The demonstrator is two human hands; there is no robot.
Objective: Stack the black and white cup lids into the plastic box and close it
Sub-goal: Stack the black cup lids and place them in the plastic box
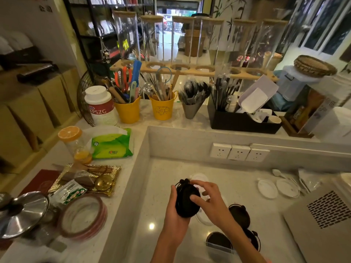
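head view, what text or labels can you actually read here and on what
"KPSZG": red band of the white canister beside the yellow cups.
Green tissue pack: red logo, too blurred to read.
Yellow cup: printed drawing, its lettering too small.
Wall sign, top left: dark characters, unreadable.
Small sachet: print too blurred.

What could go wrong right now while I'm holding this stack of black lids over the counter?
The stack of black lids is gripped only at its sides by the left hand, with the right hand just touching it, so it may slip apart. The right forearm crosses over the plastic box and could knock it. The white lids lie far off to the right.
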